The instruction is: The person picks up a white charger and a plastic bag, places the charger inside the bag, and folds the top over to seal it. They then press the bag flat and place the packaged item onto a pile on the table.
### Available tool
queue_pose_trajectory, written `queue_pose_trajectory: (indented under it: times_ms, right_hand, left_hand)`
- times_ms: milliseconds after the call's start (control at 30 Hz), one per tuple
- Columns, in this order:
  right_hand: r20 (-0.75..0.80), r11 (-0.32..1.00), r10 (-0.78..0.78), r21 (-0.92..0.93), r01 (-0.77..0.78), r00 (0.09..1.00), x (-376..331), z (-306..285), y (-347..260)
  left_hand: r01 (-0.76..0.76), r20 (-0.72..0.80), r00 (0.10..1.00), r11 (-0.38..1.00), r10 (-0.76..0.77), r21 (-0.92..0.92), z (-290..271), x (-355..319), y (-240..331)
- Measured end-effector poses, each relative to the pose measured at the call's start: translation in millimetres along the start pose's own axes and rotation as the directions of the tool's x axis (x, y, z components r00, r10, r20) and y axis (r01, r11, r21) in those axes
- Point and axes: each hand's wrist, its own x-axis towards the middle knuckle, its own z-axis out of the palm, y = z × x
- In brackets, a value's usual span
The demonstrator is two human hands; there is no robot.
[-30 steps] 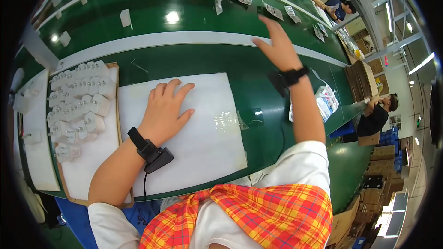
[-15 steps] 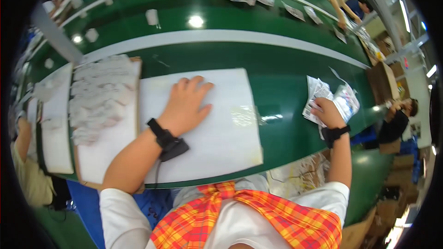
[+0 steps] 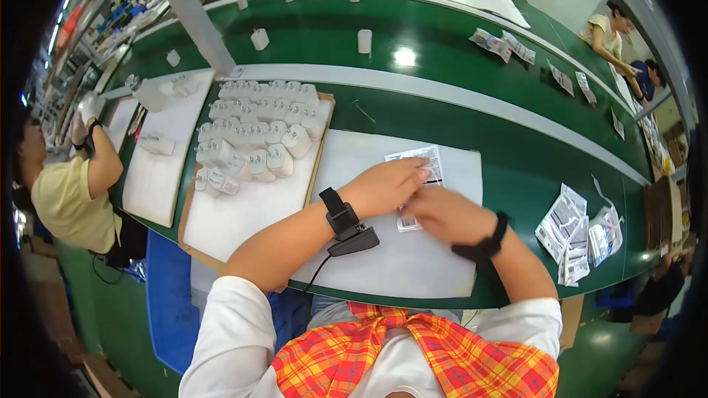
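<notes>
Cardboard tray (image 3: 251, 230) holds white plugs (image 3: 280, 161). Packet (image 3: 435, 166) seems to run near-to-far, ends unclear. I see left hand (image 3: 385, 187) half-curled over it, right hand (image 3: 448, 214) blurred; can't tell either's opening or hold.

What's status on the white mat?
Left hand and right hand at printed packet on white mat, grip unclear. Hands hide packet's middle. White plug adapters to the left, clear of both hands.
</notes>
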Motion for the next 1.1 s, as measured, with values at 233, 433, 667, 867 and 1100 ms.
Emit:
queue_pose_trajectory:
  times_ms: [233,433,667,867,1100]
  right_hand:
    - [0.209,0.926,0.012,-0.372,0.068,0.978,-66.3,-7.4,-71.3]
    - [-0.253,0.967,0.201,0.207,-0.150,0.946,102.3,-104.8,-1.2]
    - [-0.622,0.767,0.614,0.326,-0.553,0.486,294.8,-115.9,171.9]
    - [-0.380,0.350,0.481,0.909,0.225,0.790,220.4,-116.7,123.3]
    - [-0.374,0.537,0.386,0.835,0.124,0.843,28.8,-62.7,-5.5]
  left_hand:
    - [-0.196,0.055,0.980,0.912,0.189,0.360,-1.0,-13.5,4.5]
    - [0.016,-0.016,1.000,0.899,-0.010,0.437,9.1,-4.7,22.0]
    - [-0.117,-0.073,0.982,0.869,0.172,0.480,21.1,-5.4,25.6]
    - [-0.048,-0.016,0.998,0.895,0.061,0.444,14.0,-8.8,20.4]
    - [-0.126,-0.084,0.979,0.880,0.183,0.457,14.5,-1.4,18.2]
